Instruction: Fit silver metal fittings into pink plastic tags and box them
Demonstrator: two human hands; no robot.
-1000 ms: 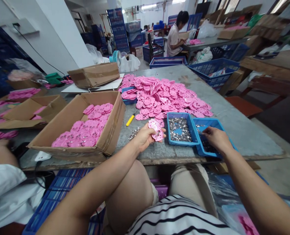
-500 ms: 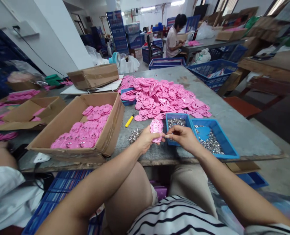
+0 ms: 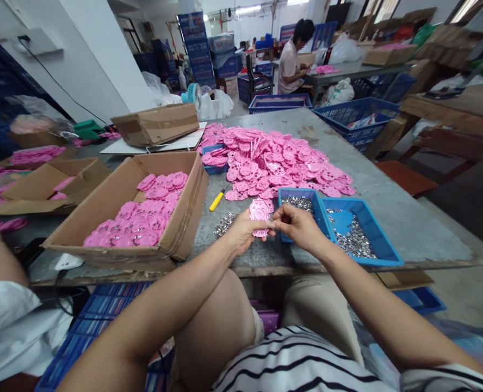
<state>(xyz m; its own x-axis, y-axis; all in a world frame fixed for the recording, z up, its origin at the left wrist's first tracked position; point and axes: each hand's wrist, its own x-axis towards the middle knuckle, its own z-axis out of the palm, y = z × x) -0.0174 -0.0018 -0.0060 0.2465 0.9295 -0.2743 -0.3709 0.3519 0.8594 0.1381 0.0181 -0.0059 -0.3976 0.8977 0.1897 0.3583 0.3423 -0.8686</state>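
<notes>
Pink piece [image 3: 259, 212]: held over the near part of the table [image 3: 413, 228], in front of the pink pile [image 3: 282, 158]. Its long axis runs away from you, near end towards your body, far end towards the pile; its broad face is turned up to the camera.

Your left hand [image 3: 243, 231]: fingers clamped on the pink piece, thumb across the lower part of its face, other fingers beneath.

Your right hand [image 3: 298, 226]: thumb and forefinger pinched together at the piece's lower right edge, beside the left thumb tip. Whether a small part sits in the pinch, cannot tell.

Surroundings: loose metal parts [image 3: 224, 224] just beyond your left wrist; yellow-handled tool [image 3: 216, 201] beyond them, shaft slanting towards the pile. Left blue tray [image 3: 301, 190] is partly hidden by your right hand; right blue tray [image 3: 341, 222] adjoins it. Both contain metal parts. Cardboard box [image 3: 190, 209] at left contains stacked pink pieces.
</notes>
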